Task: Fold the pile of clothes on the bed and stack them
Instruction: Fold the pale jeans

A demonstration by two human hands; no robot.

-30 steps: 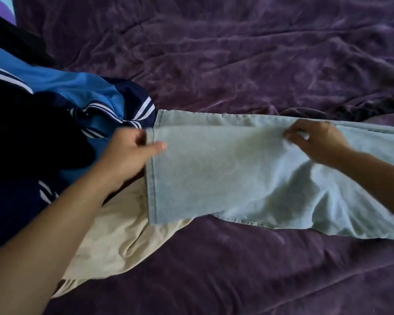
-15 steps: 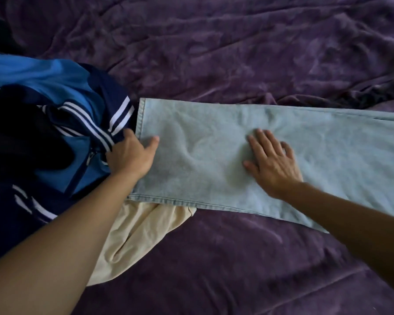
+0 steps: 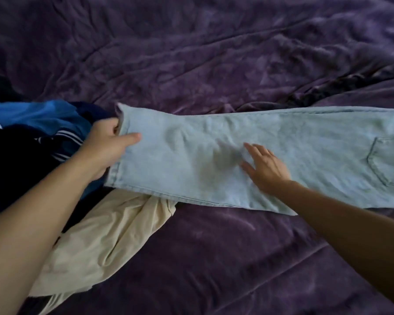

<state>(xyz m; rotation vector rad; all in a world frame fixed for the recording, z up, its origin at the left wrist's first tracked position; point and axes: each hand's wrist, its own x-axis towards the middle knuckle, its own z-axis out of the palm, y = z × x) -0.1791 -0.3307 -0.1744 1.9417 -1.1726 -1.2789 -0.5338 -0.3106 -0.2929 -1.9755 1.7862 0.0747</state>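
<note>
Light blue jeans lie stretched left to right across the purple bed cover, a back pocket showing at the far right. My left hand grips the hem end of the legs, thumb on top and fingers under the cloth. My right hand lies flat with spread fingers on the middle of the legs. The pile of clothes sits at the left: a blue jacket with white stripes, dark garments and a cream garment partly under the jeans.
A dark crumpled cloth lies on the bed behind the jeans at the right. Wrinkled purple cover spreads beyond and in front of the jeans.
The jeans legs have been laid flatter and stretched out. My right hand went from pinching the far edge to lying flat, then slid right. My left hand keeps its grip on the hem.
</note>
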